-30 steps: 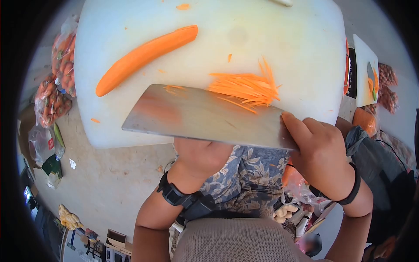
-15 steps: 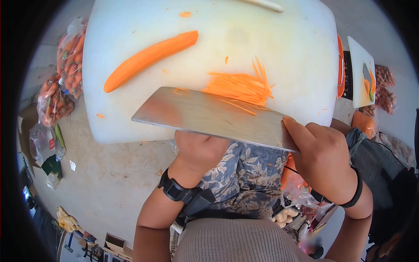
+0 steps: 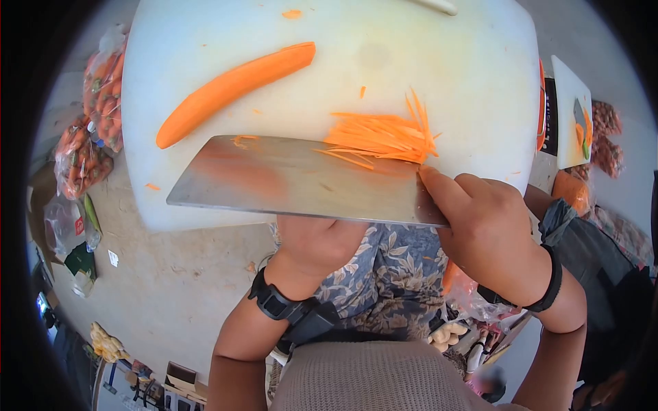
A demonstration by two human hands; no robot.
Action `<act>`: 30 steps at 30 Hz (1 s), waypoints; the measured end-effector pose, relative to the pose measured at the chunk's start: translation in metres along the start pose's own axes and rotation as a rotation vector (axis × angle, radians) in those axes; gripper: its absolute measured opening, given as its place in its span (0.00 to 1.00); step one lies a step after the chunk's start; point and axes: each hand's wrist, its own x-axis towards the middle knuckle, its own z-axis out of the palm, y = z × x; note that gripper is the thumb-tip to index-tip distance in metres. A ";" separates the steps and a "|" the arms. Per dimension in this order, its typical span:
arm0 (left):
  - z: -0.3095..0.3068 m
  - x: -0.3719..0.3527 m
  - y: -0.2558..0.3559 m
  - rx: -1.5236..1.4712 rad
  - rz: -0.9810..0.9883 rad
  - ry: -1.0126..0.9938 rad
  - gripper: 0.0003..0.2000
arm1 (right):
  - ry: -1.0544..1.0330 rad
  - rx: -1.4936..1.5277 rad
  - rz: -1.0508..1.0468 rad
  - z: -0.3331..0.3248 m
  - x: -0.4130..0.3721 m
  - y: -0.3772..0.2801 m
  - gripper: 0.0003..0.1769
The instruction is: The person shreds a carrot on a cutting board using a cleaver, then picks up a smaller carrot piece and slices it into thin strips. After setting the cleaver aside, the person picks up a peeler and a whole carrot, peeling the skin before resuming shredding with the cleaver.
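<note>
My right hand (image 3: pixel 483 233) is wrapped round the handle end of a broad cleaver (image 3: pixel 301 181), with the index finger along the blade. The blade lies tilted over the near part of a white cutting board (image 3: pixel 439 68). My left hand (image 3: pixel 319 240) is under and behind the blade's near edge; its fingers are hidden. Thin carrot strips (image 3: pixel 380 135) are heaped at the blade's far edge, a few of them on the blade. A peeled carrot (image 3: pixel 236 90) rests on the board, farther off to the left.
Bags of carrots (image 3: pixel 106 96) stand at the left. On the right is another white board (image 3: pixel 569 116) with a knife and carrot pieces. A person's dark clothing (image 3: pixel 593 253) shows beside my right arm. A white handle-like object (image 3: pixel 439 5) lies at the board's far edge.
The cleaver has shifted left with my right hand. Some strips on the blade have moved left too. My left hand stays behind the blade.
</note>
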 end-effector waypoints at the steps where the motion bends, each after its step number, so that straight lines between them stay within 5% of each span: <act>1: 0.001 0.000 0.000 -0.003 0.016 0.009 0.11 | 0.004 -0.004 -0.005 -0.003 0.000 -0.001 0.28; 13: 0.005 -0.007 -0.002 -0.057 -0.041 0.064 0.10 | -0.050 0.029 0.068 -0.024 -0.029 0.001 0.31; 22: 0.002 -0.007 0.000 0.002 -0.018 0.024 0.12 | -0.045 -0.069 -0.034 -0.009 -0.008 0.000 0.21; 24: 0.002 -0.006 0.000 0.015 -0.015 0.016 0.12 | -0.063 -0.009 0.026 -0.005 -0.005 -0.002 0.32; 30: 0.002 -0.008 -0.002 0.112 0.047 0.026 0.13 | -0.027 -0.002 0.023 -0.010 -0.009 -0.004 0.30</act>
